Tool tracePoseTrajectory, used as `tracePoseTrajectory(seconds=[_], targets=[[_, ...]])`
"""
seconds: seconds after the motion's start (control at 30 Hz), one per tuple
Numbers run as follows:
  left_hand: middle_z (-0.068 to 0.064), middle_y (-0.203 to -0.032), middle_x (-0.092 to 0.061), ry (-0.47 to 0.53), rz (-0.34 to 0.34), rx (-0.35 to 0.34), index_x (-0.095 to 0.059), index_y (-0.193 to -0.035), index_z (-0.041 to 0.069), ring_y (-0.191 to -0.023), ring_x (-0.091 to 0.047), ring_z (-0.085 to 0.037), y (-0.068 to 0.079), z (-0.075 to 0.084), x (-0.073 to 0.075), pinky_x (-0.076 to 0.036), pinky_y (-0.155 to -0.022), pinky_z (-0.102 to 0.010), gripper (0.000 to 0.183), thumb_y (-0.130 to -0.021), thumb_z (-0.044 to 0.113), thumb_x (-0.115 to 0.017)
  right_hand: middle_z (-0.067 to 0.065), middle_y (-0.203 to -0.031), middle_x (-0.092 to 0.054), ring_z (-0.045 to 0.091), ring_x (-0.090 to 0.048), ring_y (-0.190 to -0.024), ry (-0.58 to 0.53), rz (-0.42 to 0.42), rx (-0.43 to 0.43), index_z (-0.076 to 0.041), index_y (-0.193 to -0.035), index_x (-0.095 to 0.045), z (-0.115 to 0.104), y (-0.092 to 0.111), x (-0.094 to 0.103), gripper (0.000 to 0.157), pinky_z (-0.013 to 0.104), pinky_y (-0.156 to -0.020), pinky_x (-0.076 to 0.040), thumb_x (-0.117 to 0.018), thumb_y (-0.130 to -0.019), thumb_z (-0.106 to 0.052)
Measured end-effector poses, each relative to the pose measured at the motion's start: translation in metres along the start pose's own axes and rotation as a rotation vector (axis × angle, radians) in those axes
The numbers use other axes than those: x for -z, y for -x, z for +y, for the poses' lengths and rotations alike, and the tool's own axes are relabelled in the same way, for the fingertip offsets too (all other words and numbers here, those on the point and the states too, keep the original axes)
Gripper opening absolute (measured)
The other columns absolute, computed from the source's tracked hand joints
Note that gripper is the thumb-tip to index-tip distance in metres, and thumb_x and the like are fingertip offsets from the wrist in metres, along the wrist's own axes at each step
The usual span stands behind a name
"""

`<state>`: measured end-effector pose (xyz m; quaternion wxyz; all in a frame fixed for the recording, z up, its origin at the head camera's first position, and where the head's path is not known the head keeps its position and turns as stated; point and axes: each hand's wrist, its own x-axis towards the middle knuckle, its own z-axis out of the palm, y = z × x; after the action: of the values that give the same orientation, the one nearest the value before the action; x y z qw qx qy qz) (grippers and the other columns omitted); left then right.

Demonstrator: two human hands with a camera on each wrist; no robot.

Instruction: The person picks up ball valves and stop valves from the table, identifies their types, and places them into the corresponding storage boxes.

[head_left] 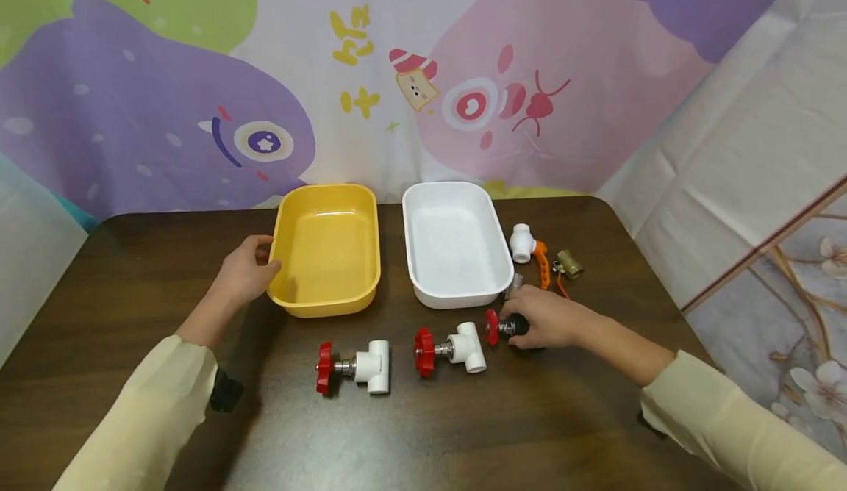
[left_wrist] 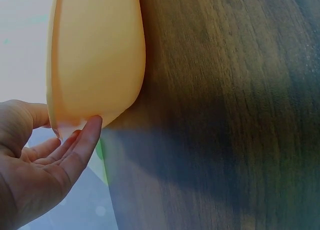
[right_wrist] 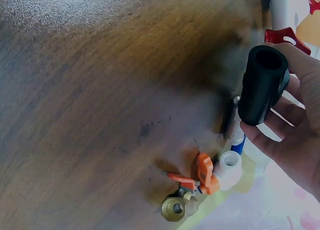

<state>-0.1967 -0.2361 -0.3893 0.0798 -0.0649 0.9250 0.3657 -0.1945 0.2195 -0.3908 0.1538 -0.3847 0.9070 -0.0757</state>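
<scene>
My left hand (head_left: 245, 270) grips the left rim of the yellow tray (head_left: 324, 304), thumb and fingers on either side of its wall in the left wrist view. In my right hand (head_left: 556, 320) is a black valve (right_wrist: 260, 90) with a red handwheel (head_left: 491, 327), held near the white tray's front right corner. Its round open end faces the right wrist camera. Left of this hand lie two white tee-shaped valves, one (head_left: 467, 347) close by and another (head_left: 373, 367) farther left, both with red handwheels.
The white tray (head_left: 445, 301) stands right of the yellow one. Beside it lie a white ball valve (head_left: 521, 242) with an orange handle, a small brass valve (head_left: 570, 264) and a metal piece (right_wrist: 236, 130) with a blue part. A printed cloth (head_left: 370, 145) hangs behind the table.
</scene>
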Motion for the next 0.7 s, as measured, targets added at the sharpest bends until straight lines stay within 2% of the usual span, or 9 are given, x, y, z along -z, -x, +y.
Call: tracePoseTrajectory(seconds=[0.27,0.5,0.7], targets=[[-0.034,-0.130,-0.043,-0.003,-0.007,-0.007,-0.024,-0.142,-0.006,-0.117,-0.047,-0.045,0.001,0.000,0.001,-0.046,-0.093,-0.052,0.058,-0.094,0.018,-0.046,-0.001,-0.094,-0.062,0.015,-0.054,-0.090,-0.008,0.050,0.047,-0.012,-0.096,-0.068,-0.003,0.004,0.014,0.024,0.033,-0.078,-0.048,-0.074,-0.076,-0.021],[-0.034,-0.128,-0.044,-0.007,-0.001,-0.012,-0.025,-0.142,-0.006,-0.114,-0.048,-0.044,0.001,-0.001,0.002,-0.047,-0.092,-0.052,0.058,-0.094,0.019,-0.046,0.000,-0.095,-0.063,0.016,-0.055,-0.092,0.011,0.089,0.088,-0.011,-0.097,-0.069,-0.010,0.002,0.031,0.024,0.035,-0.080,-0.048,-0.074,-0.075,-0.020],[-0.034,-0.127,-0.045,-0.005,-0.010,-0.014,-0.025,-0.142,-0.006,-0.111,-0.050,-0.043,0.001,0.000,0.001,-0.048,-0.091,-0.051,0.058,-0.094,0.019,-0.046,-0.001,-0.093,-0.063,0.014,-0.054,-0.089,0.033,0.089,0.103,-0.011,-0.098,-0.069,-0.018,-0.004,0.043,0.025,0.033,-0.079,-0.047,-0.074,-0.075,-0.021]])
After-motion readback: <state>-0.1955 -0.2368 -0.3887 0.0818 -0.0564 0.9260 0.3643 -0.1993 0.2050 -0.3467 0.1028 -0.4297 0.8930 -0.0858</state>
